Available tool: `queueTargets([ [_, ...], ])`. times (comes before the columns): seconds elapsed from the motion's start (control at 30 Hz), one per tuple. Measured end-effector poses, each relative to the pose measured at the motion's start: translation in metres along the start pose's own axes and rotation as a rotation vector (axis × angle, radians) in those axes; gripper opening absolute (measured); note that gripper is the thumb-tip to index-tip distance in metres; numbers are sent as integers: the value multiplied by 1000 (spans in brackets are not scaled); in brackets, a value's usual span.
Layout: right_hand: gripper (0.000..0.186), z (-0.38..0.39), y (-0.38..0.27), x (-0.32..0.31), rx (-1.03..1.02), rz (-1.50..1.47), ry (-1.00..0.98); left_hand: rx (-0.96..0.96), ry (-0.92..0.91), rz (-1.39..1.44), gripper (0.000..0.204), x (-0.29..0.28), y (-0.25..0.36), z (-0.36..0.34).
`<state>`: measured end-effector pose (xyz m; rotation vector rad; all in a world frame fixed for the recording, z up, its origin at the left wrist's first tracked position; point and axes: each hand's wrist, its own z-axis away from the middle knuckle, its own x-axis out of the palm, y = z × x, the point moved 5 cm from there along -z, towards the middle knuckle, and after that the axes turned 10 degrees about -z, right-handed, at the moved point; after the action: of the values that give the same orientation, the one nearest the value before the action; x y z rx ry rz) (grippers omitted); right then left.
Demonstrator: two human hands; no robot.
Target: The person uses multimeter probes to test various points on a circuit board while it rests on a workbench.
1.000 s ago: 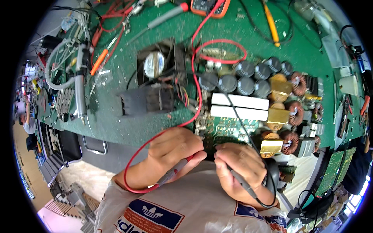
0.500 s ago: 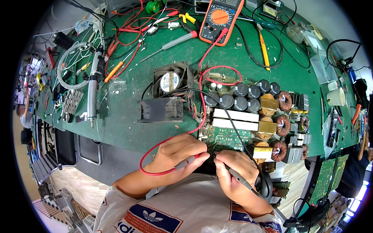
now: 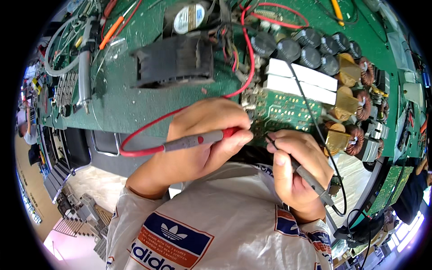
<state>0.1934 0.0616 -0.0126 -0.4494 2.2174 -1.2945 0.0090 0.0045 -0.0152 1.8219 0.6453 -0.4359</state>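
Left hand (image 3: 202, 119) gripping a red-and-grey probe (image 3: 185, 142), right hand (image 3: 310, 156) a black-and-grey probe (image 3: 311, 182), I'm holding both near the circuit board's (image 3: 294, 107) seven-o'clock corner; they're looking light, stiff, best gripped mid-barrel.

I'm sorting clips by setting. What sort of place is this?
Probably an electronics workshop: the left hand holds a red-and-grey test probe, the right hand a grey-and-black probe, by a circuit board with black capacitors and copper coils.
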Motion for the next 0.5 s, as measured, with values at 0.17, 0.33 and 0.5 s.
queueTargets([
  [0.17, 16, 6, 8, -2, 19, -117, 33, -105, -53, 90, 25, -2, -8, 3],
  [0.33, 21, 5, 6, 1, 1, -91, 5, -200, -63, 166, 36, -1, -9, 4],
  [0.5, 24, 1, 7, -2, 54, -98, -49, -210, -67, 92, 34, -2, -7, 2],
])
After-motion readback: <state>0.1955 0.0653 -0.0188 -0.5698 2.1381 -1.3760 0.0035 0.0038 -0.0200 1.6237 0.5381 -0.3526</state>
